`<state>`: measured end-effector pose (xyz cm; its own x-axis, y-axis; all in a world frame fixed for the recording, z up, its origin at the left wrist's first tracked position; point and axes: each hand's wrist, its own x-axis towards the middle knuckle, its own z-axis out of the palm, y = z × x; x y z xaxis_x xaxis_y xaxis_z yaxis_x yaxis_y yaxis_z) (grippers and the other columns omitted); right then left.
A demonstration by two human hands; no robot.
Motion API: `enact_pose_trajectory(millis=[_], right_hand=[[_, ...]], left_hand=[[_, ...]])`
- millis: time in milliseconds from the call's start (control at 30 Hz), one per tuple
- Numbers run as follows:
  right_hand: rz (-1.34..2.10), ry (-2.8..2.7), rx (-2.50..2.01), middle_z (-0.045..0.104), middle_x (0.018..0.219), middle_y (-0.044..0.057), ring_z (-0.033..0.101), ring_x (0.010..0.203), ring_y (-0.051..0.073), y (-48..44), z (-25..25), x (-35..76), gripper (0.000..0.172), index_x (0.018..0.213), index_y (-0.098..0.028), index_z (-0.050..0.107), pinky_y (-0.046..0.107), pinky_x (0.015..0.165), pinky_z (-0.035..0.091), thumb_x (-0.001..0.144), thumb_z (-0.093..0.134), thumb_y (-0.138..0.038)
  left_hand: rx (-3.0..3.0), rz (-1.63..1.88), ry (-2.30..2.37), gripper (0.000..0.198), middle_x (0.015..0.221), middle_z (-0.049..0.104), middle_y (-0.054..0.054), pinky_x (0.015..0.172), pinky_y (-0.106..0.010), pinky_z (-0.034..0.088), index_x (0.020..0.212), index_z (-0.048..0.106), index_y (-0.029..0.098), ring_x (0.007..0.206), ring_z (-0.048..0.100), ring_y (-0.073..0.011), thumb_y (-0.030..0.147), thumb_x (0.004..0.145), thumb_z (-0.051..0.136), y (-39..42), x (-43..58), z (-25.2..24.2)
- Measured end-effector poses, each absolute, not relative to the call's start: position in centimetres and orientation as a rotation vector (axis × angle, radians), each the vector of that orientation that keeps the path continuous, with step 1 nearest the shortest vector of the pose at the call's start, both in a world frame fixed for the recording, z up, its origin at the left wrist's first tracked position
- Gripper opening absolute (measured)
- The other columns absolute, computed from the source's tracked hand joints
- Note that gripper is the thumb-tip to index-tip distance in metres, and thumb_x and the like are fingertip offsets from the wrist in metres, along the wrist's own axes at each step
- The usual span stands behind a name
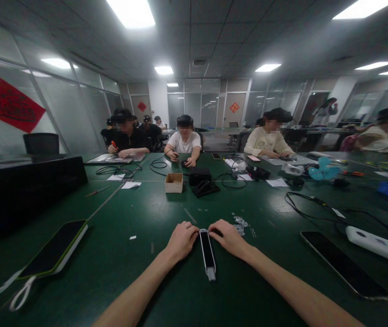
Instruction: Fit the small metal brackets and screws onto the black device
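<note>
In front of me on the green table (269,290) lies a long narrow device (208,252) with a black face and a pale frame. A grey piece sits at its near end. My left hand (181,238) has its fingers closed at the far left corner of the device, and a ring shows on one finger. At the far right corner, the bent, closed fingers of my right hand (230,236) touch the same end. Just beyond my right hand is a small pile of thin grey pieces (240,223), with loose rings scattered by it.
A phone (345,263) and a white power strip (380,245) lie on the right. On the left rests a green-edged tablet-like device (56,247). Ahead stand an open cardboard box (174,184) and a black box (200,175). Several people sit across the table.
</note>
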<state>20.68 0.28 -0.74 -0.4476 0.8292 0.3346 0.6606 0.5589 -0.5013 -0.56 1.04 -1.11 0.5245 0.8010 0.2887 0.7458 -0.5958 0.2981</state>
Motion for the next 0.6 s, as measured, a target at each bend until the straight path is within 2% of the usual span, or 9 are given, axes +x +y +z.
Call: enact_pose_trajectory(millis=[400,600], right_hand=[[0.395,-2.258,-1.204,0.063,0.095,0.005,0.056,0.087,0.018,0.1,-0.7,20.8,0.017,0.099,-0.018,0.061,0.032,0.078,0.047,0.087,0.054,-0.026],[0.218,-2.365,-1.132,0.063,0.099,0.007,0.056,0.091,0.019,0.6,0.0,22.1,0.021,0.102,-0.018,0.06,0.034,0.081,0.046,0.086,0.055,-0.029]], left_hand=[[2.597,0.612,1.324,0.022,0.092,0.061,-0.005,0.076,-0.03,0.04,0.1,0.064,0.02,0.086,0.053,-0.0183,0.02,0.092,0.043,0.9,-0.4,-1.0],[2.589,0.621,1.312,0.022,0.096,0.062,-0.005,0.079,-0.032,0.041,0.101,0.063,0.02,0.088,0.053,-0.0188,0.021,0.092,0.043,1.0,-0.3,-1.1]])
